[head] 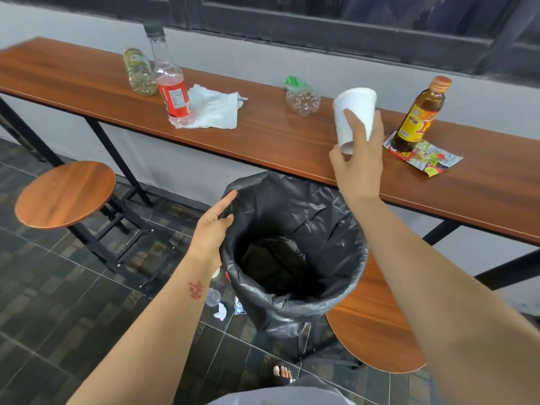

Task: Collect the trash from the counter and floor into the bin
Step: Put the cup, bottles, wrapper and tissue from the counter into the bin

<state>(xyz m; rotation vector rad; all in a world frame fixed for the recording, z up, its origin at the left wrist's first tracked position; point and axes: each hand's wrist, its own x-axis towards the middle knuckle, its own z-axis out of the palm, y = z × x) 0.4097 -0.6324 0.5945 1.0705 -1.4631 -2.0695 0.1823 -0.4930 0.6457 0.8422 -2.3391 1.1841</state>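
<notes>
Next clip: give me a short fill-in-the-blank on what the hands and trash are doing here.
1. The right hand holds a white ____.
2. The left hand grips the rim of the black ____-lined bin.
3. The brown glass bottle stands on a torn ____ on the counter.
4. The red-labelled bottle rests on a white ____.

Missing: cup; bag; wrapper; tissue

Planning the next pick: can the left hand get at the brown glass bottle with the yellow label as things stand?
Probably not: the left hand grips the black bin liner, and the brown glass bottle stands beyond the right hand holding the white cup.
</notes>
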